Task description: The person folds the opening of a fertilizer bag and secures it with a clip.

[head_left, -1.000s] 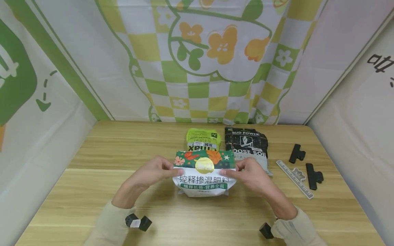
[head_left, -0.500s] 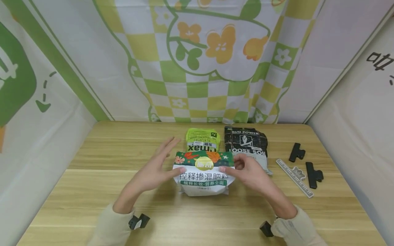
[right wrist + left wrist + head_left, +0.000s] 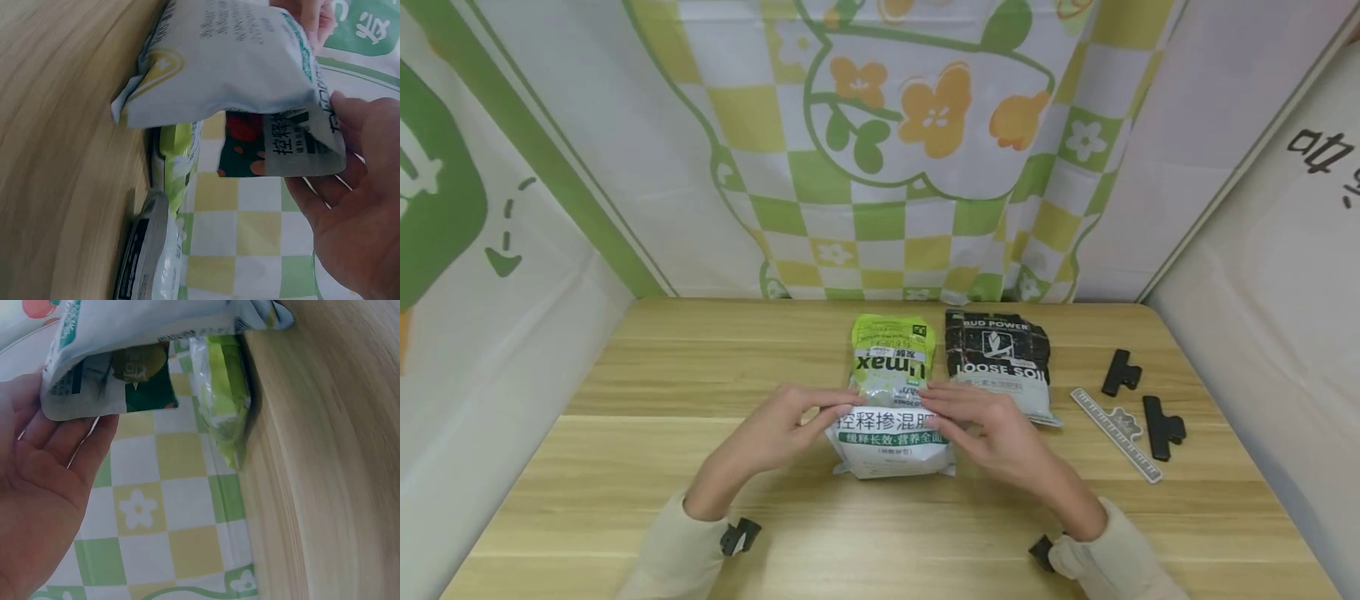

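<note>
A white fertilizer bag (image 3: 895, 458) with dark lettering stands in the middle of the table. Its green printed top is folded over backward and down, out of sight in the head view. Both wrist views show that folded flap (image 3: 150, 384) hanging behind the bag. My left hand (image 3: 771, 433) holds the left end of the fold, thumb in front and fingers over the top. At the right end my right hand (image 3: 1000, 425) grips in the same way, its fingers (image 3: 319, 194) against the turned-down flap.
Behind the fertilizer bag lies a lime-green bag (image 3: 891, 337). A black and grey bag of loose soil (image 3: 997, 346) lies to its right. Two black clips (image 3: 1122, 372) and a white ruler-like clip (image 3: 1116, 433) rest farther right. A checked curtain (image 3: 887, 208) hangs at the back edge.
The fertilizer bag's green top, upright earlier, has been folded back, uncovering more of the lime-green bag. My left hand's fingers opened out briefly, then came back onto the bag.
</note>
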{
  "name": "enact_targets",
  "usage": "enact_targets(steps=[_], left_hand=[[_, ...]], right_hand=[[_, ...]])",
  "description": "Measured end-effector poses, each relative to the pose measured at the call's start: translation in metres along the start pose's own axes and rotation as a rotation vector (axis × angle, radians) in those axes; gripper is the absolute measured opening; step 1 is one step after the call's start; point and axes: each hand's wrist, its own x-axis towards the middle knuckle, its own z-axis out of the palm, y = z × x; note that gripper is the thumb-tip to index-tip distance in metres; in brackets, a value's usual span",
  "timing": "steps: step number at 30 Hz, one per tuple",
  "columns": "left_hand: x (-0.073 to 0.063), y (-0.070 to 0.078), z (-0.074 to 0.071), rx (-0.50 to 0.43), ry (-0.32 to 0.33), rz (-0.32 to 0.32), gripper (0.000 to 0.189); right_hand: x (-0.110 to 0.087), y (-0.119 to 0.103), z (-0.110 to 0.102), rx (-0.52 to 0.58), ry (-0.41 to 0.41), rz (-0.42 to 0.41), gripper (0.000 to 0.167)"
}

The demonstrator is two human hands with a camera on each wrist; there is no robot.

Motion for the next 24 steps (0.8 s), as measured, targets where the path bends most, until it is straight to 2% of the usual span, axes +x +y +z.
enact_targets(steps=[5, 10, 12, 16, 19, 24], left_hand=[[-0.005, -0.002, 0.003, -0.014, -0.012, -0.016, 0.037], [-0.01, -0.004, 0.01, 0.007, 0.006, 0.024, 0.046], [-0.013, -0.005, 0.012, -0.001, 0.007, 0.025, 0.045], [-0.017, -0.005, 0.015, -0.026, 0.004, 0.021, 0.039], [-0.019, -0.006, 0.015, -0.042, 0.003, 0.008, 0.036], [-0.02, -0.007, 0.016, -0.044, 0.004, -0.064, 0.033]], right_hand=[[-0.003, 0.001, 0.001, -0.015, -0.027, -0.01, 0.039], [-0.008, 0.002, 0.003, 0.01, -0.048, -0.013, 0.04], [-0.011, 0.001, 0.003, 0.035, -0.071, 0.008, 0.04], [-0.018, 0.002, 0.001, 0.088, -0.13, 0.1, 0.041], [-0.021, 0.003, -0.001, 0.106, -0.162, 0.128, 0.045], [-0.023, 0.005, -0.002, 0.079, -0.193, 0.111, 0.06]])
